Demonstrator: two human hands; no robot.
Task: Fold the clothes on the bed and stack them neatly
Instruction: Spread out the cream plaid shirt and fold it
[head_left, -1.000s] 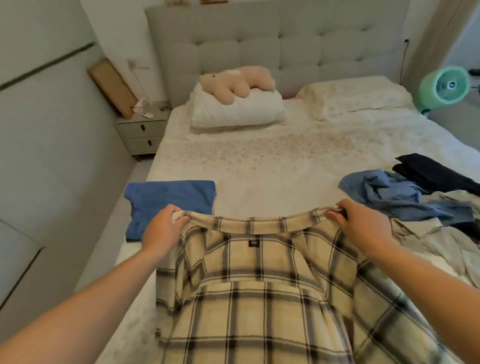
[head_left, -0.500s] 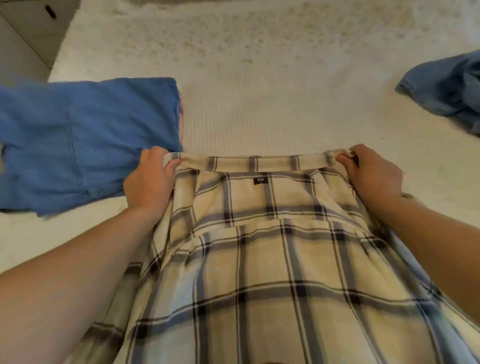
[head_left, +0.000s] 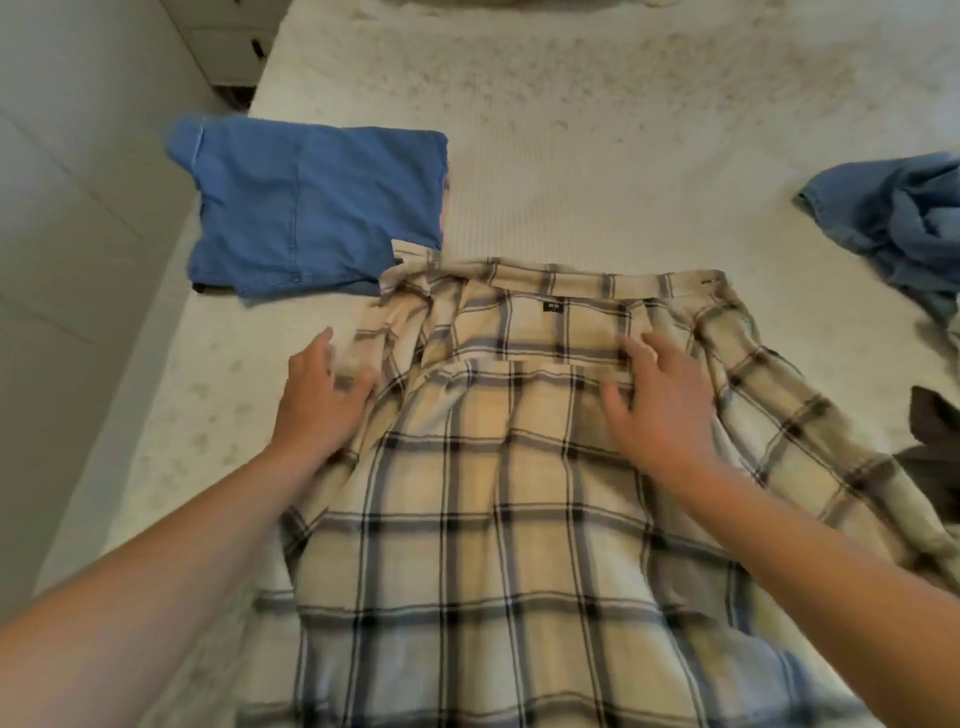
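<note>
A cream plaid shirt (head_left: 493, 493) lies spread on the bed, collar away from me, its left collar corner overlapping a folded blue garment (head_left: 311, 208). My left hand (head_left: 322, 395) rests at the shirt's left shoulder edge, fingers loosely spread and blurred. My right hand (head_left: 660, 405) lies flat on the shirt's upper back just below the collar, fingers straight and spread. Neither hand grips the cloth.
The bed (head_left: 597, 130) has a pale speckled cover. A crumpled light-blue garment (head_left: 893, 218) lies at the right edge, with a dark cloth (head_left: 935, 447) below it. A pale wall panel (head_left: 78, 208) and floor gap run along the left of the bed.
Both hands have let go of the shirt's collar and moved down toward me onto the shirt. The shirt now lies on the bed, its collar corner over the blue garment.
</note>
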